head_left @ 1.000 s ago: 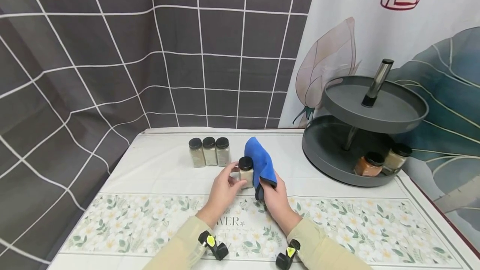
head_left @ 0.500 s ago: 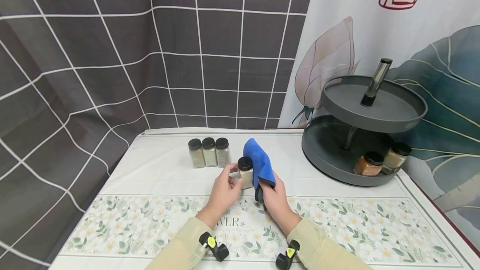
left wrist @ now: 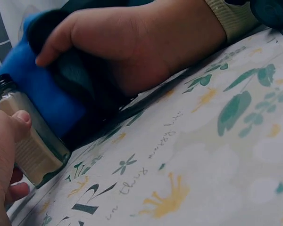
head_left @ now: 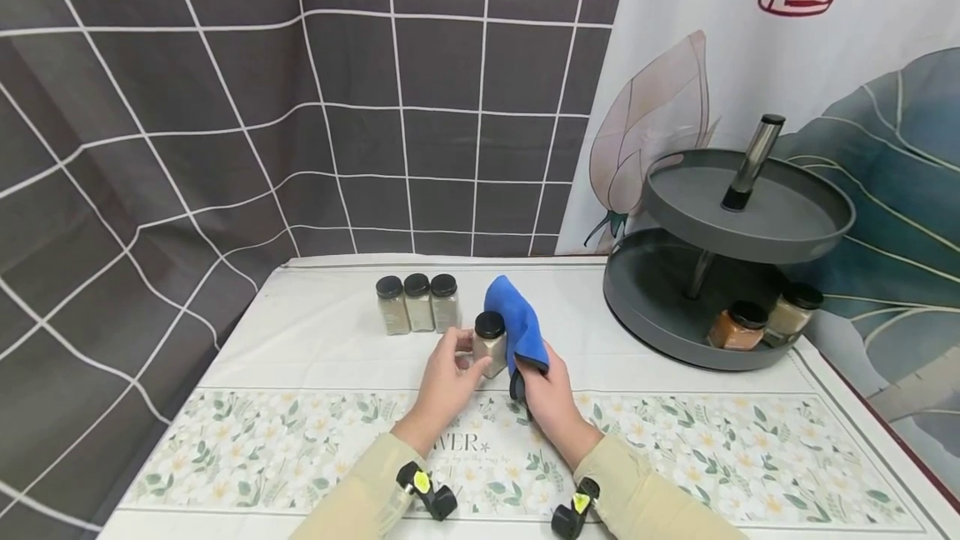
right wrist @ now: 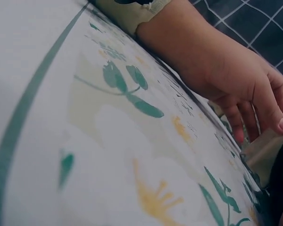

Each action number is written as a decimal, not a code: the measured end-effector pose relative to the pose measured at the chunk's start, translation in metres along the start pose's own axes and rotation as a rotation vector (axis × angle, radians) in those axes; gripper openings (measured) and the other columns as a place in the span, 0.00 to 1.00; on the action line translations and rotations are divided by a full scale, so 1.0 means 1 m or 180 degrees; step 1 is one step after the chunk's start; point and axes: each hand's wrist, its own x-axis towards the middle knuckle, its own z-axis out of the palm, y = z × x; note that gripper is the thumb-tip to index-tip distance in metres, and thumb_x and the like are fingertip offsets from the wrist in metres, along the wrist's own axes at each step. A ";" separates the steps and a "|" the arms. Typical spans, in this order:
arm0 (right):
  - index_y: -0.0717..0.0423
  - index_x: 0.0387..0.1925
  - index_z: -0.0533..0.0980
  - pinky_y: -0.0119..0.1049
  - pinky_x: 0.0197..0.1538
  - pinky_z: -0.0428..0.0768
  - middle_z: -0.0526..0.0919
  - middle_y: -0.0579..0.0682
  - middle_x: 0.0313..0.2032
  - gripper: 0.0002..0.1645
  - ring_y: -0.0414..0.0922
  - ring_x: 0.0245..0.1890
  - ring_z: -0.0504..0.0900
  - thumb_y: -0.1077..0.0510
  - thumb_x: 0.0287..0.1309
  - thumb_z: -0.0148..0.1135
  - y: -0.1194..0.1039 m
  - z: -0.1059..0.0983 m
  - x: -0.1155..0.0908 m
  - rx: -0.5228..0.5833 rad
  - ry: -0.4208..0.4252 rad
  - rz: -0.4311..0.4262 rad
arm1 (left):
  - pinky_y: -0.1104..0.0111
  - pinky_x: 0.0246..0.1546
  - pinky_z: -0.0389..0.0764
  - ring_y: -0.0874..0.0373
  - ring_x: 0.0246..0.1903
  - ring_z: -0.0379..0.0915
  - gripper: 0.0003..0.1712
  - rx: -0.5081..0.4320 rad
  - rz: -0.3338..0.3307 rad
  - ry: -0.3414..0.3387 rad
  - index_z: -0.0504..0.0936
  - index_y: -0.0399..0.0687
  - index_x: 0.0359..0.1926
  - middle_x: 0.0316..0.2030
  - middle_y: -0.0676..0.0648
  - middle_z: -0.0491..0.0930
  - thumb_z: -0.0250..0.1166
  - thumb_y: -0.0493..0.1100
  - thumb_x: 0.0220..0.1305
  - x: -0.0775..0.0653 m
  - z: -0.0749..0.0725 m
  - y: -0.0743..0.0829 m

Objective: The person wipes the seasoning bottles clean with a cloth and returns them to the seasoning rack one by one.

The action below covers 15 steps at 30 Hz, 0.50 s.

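Note:
A glass spice jar (head_left: 491, 350) with a black lid and pale contents stands near the table's middle, tilted slightly. My left hand (head_left: 441, 377) holds it from the left, thumb in front and fingers behind. In the left wrist view the thumb presses on the pale label of the jar (left wrist: 35, 153). My right hand (head_left: 552, 398) grips a blue cloth (head_left: 517, 323) with dark edging, which lies against the jar's right side. Bunched folds of the cloth hang below the right fingers. The right wrist view catches only part of the jar (right wrist: 258, 160), beyond the left fingers.
Three black-lidded spice jars (head_left: 419, 307) stand in a row behind and left of the hands. At the right is a dark two-tier round tray (head_left: 637, 332); its lower tier bears an orange-filled jar (head_left: 738, 327) and a pale one (head_left: 792, 315). A floral runner (head_left: 300, 457) crosses the table.
The held jar has turned and tilted a little in the left fingers and shifted slightly left. The cloth has moved slightly left with it and stays against the jar.

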 end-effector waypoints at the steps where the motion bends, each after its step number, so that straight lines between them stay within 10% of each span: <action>1: 0.64 0.64 0.73 0.56 0.71 0.65 0.78 0.63 0.62 0.23 0.58 0.66 0.72 0.65 0.70 0.57 0.000 0.000 0.000 -0.0018 0.0001 -0.0007 | 0.65 0.44 0.83 0.50 0.48 0.80 0.23 -0.0041 -0.0011 -0.0011 0.74 0.43 0.55 0.51 0.42 0.80 0.73 0.39 0.61 0.000 0.000 0.000; 15: 0.60 0.68 0.71 0.55 0.72 0.64 0.77 0.61 0.64 0.27 0.58 0.68 0.71 0.65 0.69 0.58 0.002 0.001 0.001 -0.0242 -0.0035 0.0003 | 0.69 0.52 0.82 0.44 0.53 0.81 0.18 -0.0364 0.0060 0.0054 0.74 0.39 0.49 0.63 0.39 0.77 0.70 0.35 0.62 -0.002 -0.001 0.001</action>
